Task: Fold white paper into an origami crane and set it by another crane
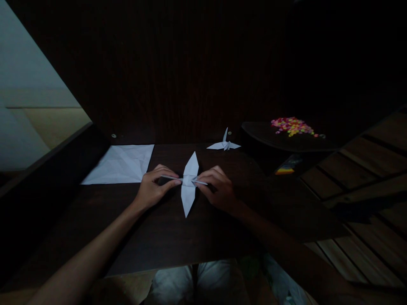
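Observation:
A white origami crane [189, 181] is held between my two hands just above the dark desk, its two wings spread toward and away from me. My left hand [155, 186] pinches the narrow point on its left side between thumb and fingers. On the right side, my right hand [218, 186] pinches the other narrow point, whose tip shows past the fingers. Behind them a second white paper crane [224, 145] stands on the desk with its wings out. A creased white sheet of paper [122, 164] lies flat beyond my left hand.
A dark panel [178, 72] rises along the desk's back, and a low side board [47, 156] runs along the left. On a rounded shelf [263, 135] at right sits a pile of small colourful pieces [293, 126]. Wooden slats [375, 165] show beyond the right edge.

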